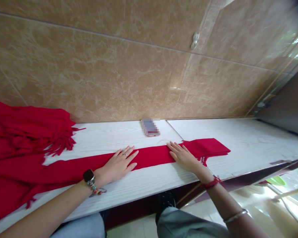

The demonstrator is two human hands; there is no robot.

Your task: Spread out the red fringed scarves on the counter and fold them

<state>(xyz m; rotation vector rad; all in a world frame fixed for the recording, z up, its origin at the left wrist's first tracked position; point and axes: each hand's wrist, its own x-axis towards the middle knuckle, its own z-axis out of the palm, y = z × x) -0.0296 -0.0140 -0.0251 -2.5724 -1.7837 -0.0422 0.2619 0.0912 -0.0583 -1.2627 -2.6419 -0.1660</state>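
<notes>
A long red scarf (152,156) lies folded into a narrow strip along the white tabletop. My left hand (120,164) rests flat on the strip, fingers spread, wearing a ring and a watch. Farther right, my right hand (183,157) also lies flat across it, fingers stretched out. Past that hand, the scarf's right end is folded over in layers, with some fringe showing at its near edge. Toward the left the strip widens into looser red cloth.
A heap of red fringed fabric (29,127) sits at the far left. Against the tiled wall (114,72) lies a phone (150,127), its screen blurred. The white tabletop (238,132) has a seam right of the phone. A green basin (278,180) shows below at right.
</notes>
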